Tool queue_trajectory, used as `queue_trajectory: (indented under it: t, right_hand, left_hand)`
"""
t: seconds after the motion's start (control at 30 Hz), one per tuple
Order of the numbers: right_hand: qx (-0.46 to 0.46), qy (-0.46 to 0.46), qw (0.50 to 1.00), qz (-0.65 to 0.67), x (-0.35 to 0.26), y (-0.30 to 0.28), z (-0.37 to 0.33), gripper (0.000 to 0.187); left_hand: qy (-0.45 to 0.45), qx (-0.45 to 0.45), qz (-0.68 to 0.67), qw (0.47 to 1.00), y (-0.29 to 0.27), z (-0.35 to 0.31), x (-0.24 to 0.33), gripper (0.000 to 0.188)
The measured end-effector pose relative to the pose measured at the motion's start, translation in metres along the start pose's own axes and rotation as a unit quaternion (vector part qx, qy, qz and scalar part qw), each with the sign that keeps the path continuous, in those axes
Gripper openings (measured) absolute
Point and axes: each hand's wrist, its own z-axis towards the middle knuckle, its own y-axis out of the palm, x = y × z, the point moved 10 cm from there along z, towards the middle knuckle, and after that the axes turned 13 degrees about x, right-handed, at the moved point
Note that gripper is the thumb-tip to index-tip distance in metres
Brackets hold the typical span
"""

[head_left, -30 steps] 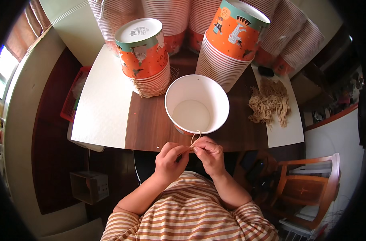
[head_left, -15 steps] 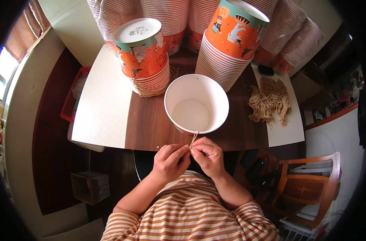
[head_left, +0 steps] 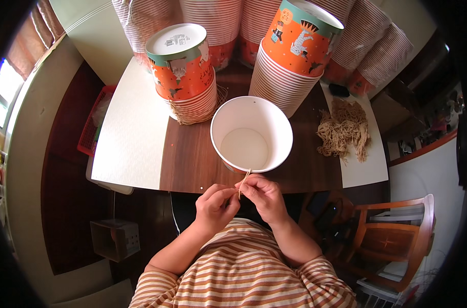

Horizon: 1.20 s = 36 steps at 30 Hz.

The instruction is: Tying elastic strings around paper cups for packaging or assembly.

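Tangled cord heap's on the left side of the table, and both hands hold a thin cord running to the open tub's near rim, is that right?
No: the head view shows the tangled cord heap on the right side of the table, not the left. The left hand and right hand do hold a thin cord running to the near rim of the open tub.

Shirt: narrow stripes, brownish orange alternating with cream, running across the torso
Left sleeve: same striped cloth, loose, ending near the elbow
Right sleeve: matching stripes, also loose and elbow-length
Forearms: bare below both cuffs
Left hand: bare
Right hand: bare, wrist too
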Motion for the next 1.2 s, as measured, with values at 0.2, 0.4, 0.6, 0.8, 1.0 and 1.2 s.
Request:
queue_trajectory:
  t: [0.2,0.4,0.6,0.8,1.0,1.2]
  right_hand:
    - [0.017,0.049,0.997,0.059,0.021,-0.007,0.002,0.012]
    - [0.123,-0.196,0.954,-0.188,-0.029,-0.022,0.0,0.008]
    - [0.117,-0.252,0.931,-0.238,-0.04,-0.019,-0.002,0.008]
    - [0.141,-0.292,0.908,-0.267,-0.044,-0.02,-0.006,0.008]
    - [0.183,-0.314,0.883,-0.298,-0.043,-0.021,-0.009,0.011]
    - [0.171,-0.193,0.954,-0.151,-0.023,-0.035,0.006,0.007]
  left_hand:
    - [-0.122,-0.002,-0.05,0.991,0.0,-0.001,-0.025,0.006]
    - [-0.223,0.016,-0.125,0.967,0.002,-0.008,-0.047,0.002]
    - [-0.249,0.017,-0.174,0.953,0.007,-0.012,-0.053,0.004]
    - [-0.257,-0.007,-0.166,0.952,0.008,-0.013,-0.05,0.007]
    - [-0.232,0.001,-0.166,0.958,0.01,-0.015,-0.048,0.006]
    - [-0.322,-0.059,-0.191,0.925,0.019,-0.04,-0.066,0.012]
